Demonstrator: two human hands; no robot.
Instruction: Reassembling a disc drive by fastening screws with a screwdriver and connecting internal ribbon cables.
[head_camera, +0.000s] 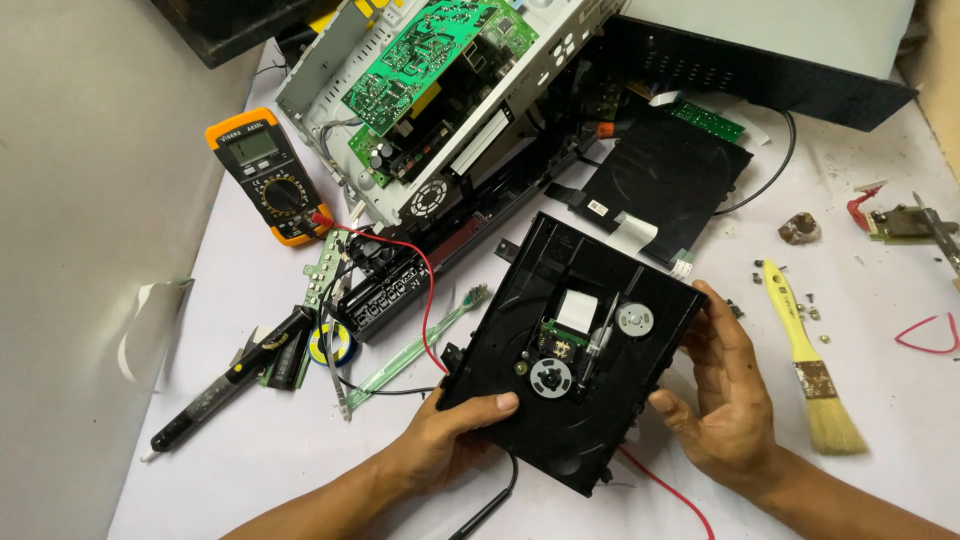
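A: State the position of the main assembly.

B: The black plastic disc-drive mechanism (570, 345), with a silver spindle hub and small motor at its middle, sits at the lower centre of the frame, tilted and raised off the white table (900, 400).

A: Condition of the hands?

B: The left hand (455, 430) grips the lower left edge of the mechanism, thumb laid flat on its top face. The right hand (725, 400) clasps the right edge, fingers curled around the side, thumb pressed against the lower rim. Both are closed on the mechanism.

A: Surrounding items?

B: An opened grey metal chassis with green circuit boards (440, 90) lies at the upper centre. An orange-and-black digital multimeter (265, 175) lies at the upper left, and its red lead (428, 290) runs down under the mechanism. A black soldering iron (225, 385) lies at the lower left. A yellow-handled paintbrush (810, 360) rests just right of the right hand, with small screws scattered near it.
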